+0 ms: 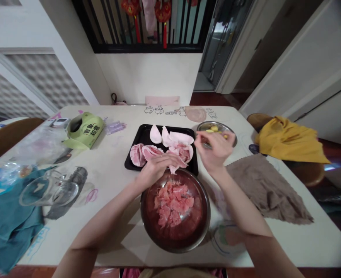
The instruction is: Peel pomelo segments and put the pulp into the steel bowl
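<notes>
My left hand is closed on a pale pink piece of pomelo membrane, over the near edge of the black tray. White pieces of pomelo rind and thin pink peelings lie on that tray. Directly below, a steel bowl holds red pomelo flesh. My right hand is raised between the tray and a small steel bowl, with its fingers pinched together; what they hold, if anything, I cannot make out. Yellow pieces show in the small bowl, partly hidden by this hand.
A glass jug stands at left beside a teal cloth. Behind it are a green paper bag and clear plastic. A brown cloth lies at right; a yellow cloth drapes over a chair.
</notes>
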A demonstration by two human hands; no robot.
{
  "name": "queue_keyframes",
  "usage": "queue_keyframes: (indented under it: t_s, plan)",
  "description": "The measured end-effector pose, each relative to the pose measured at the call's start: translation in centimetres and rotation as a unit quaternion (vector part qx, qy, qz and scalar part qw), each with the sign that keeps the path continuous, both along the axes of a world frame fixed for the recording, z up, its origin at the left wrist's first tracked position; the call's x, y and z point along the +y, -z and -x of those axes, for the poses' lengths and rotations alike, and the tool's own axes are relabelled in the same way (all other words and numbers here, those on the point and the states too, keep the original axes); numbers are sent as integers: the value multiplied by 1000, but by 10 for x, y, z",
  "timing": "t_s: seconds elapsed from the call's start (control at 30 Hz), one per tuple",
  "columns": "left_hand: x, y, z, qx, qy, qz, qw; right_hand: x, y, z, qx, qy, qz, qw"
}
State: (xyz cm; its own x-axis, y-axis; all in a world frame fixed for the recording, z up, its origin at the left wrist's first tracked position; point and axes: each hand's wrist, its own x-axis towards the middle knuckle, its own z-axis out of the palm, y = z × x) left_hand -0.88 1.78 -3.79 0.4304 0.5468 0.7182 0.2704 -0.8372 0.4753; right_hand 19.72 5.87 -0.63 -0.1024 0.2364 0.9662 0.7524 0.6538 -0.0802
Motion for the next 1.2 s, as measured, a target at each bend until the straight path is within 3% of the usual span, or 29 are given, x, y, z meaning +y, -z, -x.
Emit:
queue_keyframes:
  t_s: [0.07,0.17,0.33,0.5,0.67,0.9,1.2]
  plan:
    - [1,4,1,-63,-56,32,996,-1,-3,-2,-8,-25,25,999]
    - [5,0,5,-117,-105,65,985,-3,5,4,-69,-89,76,991]
    - [9,-10,13,-102,-157,103,977,12,25,9,-71,-101,160,979]
    - [14,-4,17,-75,-173,171,967,26,33,5,-88,-148,240,955]
    - [17,2,15,-74,-168,159,970,13,31,16,-83,-170,179,965]
    - [12,-3,16,-76,-143,173,971,1,24,18,-131,-175,115,969]
    - [11,-6,19,-66,-108,182,975,0,39,14,-216,-127,21,968]
